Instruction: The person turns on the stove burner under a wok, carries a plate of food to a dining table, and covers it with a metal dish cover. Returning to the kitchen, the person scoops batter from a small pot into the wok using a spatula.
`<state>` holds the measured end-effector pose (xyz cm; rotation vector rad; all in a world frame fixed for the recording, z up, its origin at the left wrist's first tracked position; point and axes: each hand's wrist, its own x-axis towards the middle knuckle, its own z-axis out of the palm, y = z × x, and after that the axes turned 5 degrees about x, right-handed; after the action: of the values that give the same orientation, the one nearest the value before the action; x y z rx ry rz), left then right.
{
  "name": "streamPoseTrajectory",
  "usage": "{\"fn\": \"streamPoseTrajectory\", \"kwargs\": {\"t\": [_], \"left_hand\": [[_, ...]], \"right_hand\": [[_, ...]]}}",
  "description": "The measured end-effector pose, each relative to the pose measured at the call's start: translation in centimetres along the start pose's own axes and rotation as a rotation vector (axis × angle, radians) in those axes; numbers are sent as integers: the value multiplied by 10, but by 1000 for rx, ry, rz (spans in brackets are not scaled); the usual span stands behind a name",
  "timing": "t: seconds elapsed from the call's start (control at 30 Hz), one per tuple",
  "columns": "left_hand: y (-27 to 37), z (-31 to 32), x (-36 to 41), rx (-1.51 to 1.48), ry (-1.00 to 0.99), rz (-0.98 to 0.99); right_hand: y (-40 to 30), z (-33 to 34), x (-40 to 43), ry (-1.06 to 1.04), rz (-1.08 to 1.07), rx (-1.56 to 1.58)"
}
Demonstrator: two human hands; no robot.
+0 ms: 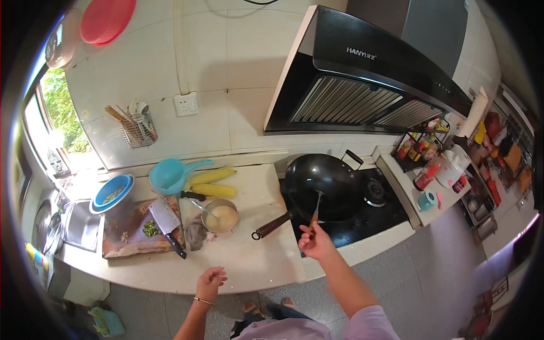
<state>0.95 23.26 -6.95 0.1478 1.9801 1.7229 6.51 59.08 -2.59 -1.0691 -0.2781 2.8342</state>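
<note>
My right hand (313, 241) grips the wooden handle of a metal spatula (318, 204), whose head rests inside a black wok (306, 178). The wok sits on the left side of a black gas stove (395, 212), and its brown handle (272, 226) points toward the counter on the left. My left hand (211, 278) hovers near the counter's front edge, holding nothing, fingers loosely bent. Beyond it stands a metal pot (220, 216) of pale yellow liquid with a spoon (204, 207) in it. A crumpled grey cloth (195, 234) lies beside the pot.
A cleaver (165, 216) and chopped greens (151, 228) lie on a wooden cutting board (123, 216). Behind are a turquoise ladle (165, 176), corn cobs (213, 190) and a blue basin (101, 192). A range hood (361, 76) overhangs the stove; bottles (426, 174) stand right.
</note>
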Motion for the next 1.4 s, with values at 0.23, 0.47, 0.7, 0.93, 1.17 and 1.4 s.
{"fn": "streamPoseTrajectory", "kwargs": {"t": [0.23, 0.47, 0.7, 0.93, 1.17, 1.4], "left_hand": [[2, -23, 36, -21, 63, 116], [6, -31, 46, -34, 97, 66], [7, -24, 41, 0, 199, 68], [4, -9, 39, -26, 250, 20], [12, -9, 39, -15, 301, -27], [25, 19, 34, 37, 282, -45]], "right_hand": [[-107, -57, -62, 132, -36, -312], [-164, 5, -137, 479, -665, -2326], [-160, 69, -154, 684, -310, -2609], [-168, -10, -59, 535, -659, -2424], [-169, -53, 13, 365, -986, -2179], [-210, -27, -21, 294, -1151, -2238]]}}
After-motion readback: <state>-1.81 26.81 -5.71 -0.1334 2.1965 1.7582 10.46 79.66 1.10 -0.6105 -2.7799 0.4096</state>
